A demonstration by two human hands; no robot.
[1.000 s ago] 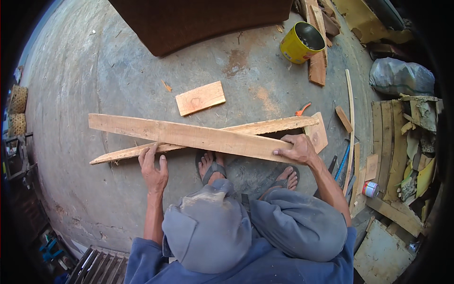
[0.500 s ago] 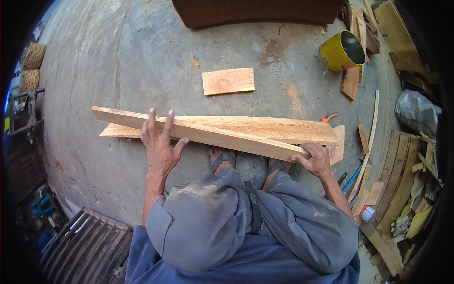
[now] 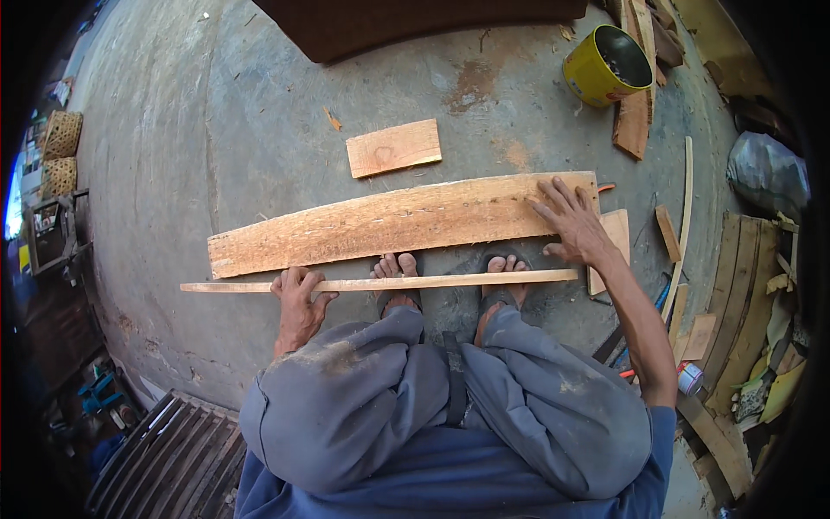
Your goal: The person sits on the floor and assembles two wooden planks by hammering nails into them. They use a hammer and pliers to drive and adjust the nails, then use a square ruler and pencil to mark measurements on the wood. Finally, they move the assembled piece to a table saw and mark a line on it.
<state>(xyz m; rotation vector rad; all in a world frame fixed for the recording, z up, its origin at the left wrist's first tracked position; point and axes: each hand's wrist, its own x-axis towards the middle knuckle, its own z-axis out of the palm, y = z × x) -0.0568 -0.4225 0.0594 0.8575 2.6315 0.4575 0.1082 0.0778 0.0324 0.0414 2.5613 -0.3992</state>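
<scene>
My left hand (image 3: 300, 310) grips a long narrow plank (image 3: 450, 281) near its left end. This plank is turned on edge, so only a thin strip of it shows across my feet. Just beyond it a wider, rough-sawn board (image 3: 389, 217) lies flat on the floor. Over that board's right end is my right hand (image 3: 575, 223), fingers spread; whether they touch the wood is hard to tell. Farther off lies a short wooden block (image 3: 394, 148). A smaller wood piece (image 3: 613, 246) sits by my right wrist, partly hidden by the arm.
A yellow can (image 3: 595, 71) stands at the far right beside wood offcuts (image 3: 634, 121). Thin strips (image 3: 686, 216), a small tin (image 3: 690, 378) and stacked planks (image 3: 735, 294) lie on the right. A slatted wooden piece (image 3: 173, 458) is at lower left, a brown object (image 3: 415, 26) ahead.
The narrow plank has come nearer my body and tipped on edge, off the wide board. My right hand has let go of it and moved to the wide board's right end.
</scene>
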